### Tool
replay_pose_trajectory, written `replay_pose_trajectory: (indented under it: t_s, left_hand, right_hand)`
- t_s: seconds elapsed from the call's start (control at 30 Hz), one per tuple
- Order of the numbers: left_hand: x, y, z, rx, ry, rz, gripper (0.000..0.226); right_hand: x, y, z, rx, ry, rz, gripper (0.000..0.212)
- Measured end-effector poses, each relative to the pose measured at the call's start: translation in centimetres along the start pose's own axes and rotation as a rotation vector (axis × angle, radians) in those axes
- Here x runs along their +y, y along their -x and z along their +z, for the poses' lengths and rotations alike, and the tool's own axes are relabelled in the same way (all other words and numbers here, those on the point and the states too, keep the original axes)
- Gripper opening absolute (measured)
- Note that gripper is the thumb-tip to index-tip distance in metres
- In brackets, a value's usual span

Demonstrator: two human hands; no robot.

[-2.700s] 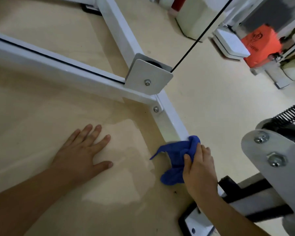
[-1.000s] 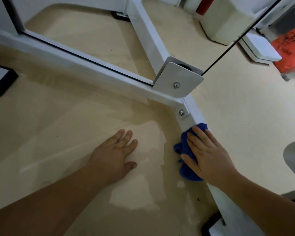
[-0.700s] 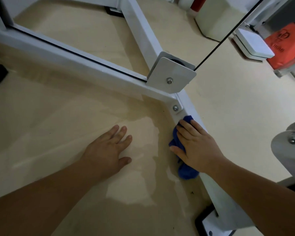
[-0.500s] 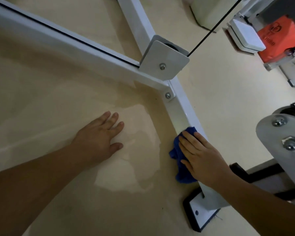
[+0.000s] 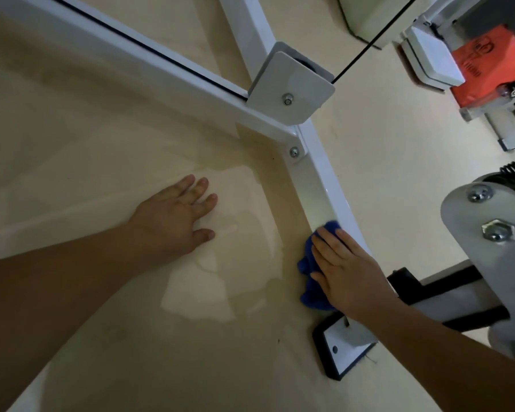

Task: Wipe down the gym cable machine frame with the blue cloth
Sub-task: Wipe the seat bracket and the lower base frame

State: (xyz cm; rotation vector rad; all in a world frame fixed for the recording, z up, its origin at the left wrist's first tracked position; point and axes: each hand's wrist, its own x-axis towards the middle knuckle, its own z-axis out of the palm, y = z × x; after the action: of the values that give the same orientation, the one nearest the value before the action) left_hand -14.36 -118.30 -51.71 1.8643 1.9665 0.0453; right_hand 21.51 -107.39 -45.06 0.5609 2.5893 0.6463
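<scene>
Fingers (image 5: 329,248) flat on one blue cloth (image 5: 311,291)

A single wide-angle camera, worn on the person's head, is looking forward and steeply down at the glossy beige floor (image 5: 87,144) from close above. It is facing the corner joint of the white square-tube metal frame (image 5: 318,185), whose rails are crossing the picture diagonally. The left hand (image 5: 173,221) is reaching in from the bottom left corner and the right hand (image 5: 348,272) from the bottom right.
</scene>
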Motion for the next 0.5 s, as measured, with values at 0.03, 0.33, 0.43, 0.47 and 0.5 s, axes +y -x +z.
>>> replay_pose_trajectory:
  t_s: [0.03,0.33,0.43,0.47,0.5]
  left_hand:
    - [0.0,0.0,0.0,-0.008,0.000,-0.003,0.078]
    - [0.8,0.3,-1.8,-0.132,0.033,-0.013,0.080]
    - [2.3,2.2,-1.0,-0.045,0.146,0.022,0.073]
    - [2.7,3.0,-0.6,0.001,0.216,0.026,0.071]
    - [3.1,3.8,-0.2,0.038,0.310,0.012,0.070]
  right_hand:
    - [0.0,-0.8,-0.6,-0.014,0.001,0.006,0.062]
    - [-1.8,5.6,1.3,0.002,-0.079,-0.052,0.051]
    - [-1.6,3.5,-1.6,0.030,-0.156,-0.066,0.020]
    - [-2.1,2.1,-3.1,-0.031,-0.277,0.051,0.021]
    - [-2.8,0.7,-4.4,-0.071,-0.428,0.210,0.028]
